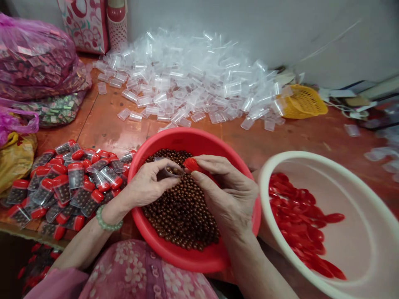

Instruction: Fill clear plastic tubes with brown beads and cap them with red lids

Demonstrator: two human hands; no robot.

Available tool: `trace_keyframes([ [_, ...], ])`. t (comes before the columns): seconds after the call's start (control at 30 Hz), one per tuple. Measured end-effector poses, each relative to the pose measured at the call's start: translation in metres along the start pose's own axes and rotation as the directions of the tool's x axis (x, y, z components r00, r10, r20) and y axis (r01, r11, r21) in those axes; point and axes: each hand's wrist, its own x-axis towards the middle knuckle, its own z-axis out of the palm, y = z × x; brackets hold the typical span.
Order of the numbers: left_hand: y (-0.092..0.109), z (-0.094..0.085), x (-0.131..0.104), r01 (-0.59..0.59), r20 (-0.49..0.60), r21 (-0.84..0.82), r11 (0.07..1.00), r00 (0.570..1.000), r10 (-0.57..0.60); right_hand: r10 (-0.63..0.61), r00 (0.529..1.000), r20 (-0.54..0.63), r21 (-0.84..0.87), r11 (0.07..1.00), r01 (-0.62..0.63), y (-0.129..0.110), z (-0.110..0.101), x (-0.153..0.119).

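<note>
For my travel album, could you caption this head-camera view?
Over a red basin of brown balls, the left hand holds a clear plastic container, the right hand a red cap.

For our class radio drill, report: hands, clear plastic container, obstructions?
Left hand holding small clear plastic container, brown round beads inside. Right hand pinching red plastic piece near container's mouth. No obstruction visible between them.

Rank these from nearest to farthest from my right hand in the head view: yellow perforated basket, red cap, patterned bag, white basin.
1. Red cap: held in the fingers of the right hand.
2. White basin: just to the hand's right.
3. Yellow perforated basket: farther back, on the right.
4. Patterned bag: at the back left, by the wall.
</note>
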Motion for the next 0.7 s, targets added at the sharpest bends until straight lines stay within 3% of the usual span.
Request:
trace_keyframes([
  [0.23, 0.0000, -0.0024, 0.0008, 0.028, 0.046, 0.036, 0.999, 0.999, -0.030, -0.003, 1.000, -0.014, -0.038, 0.999, 0.002, 0.0042, 0.0022, -0.0005],
  [0.53, 0.0013, -0.0047, 0.0005, 0.013, -0.010, 0.053, 0.999, 1.000, -0.012, 0.017, 0.999, -0.030, -0.008, 1.000, -0.017, 0.0084, 0.0046, -0.0004],
  [0.7, 0.0013, -0.0058, -0.0010, 0.039, 0.033, 0.055, 0.998, 0.999, -0.040, 0.000, 1.000, 0.001, -0.022, 1.000, 0.000, 0.0072, 0.0044, -0.0008],
])
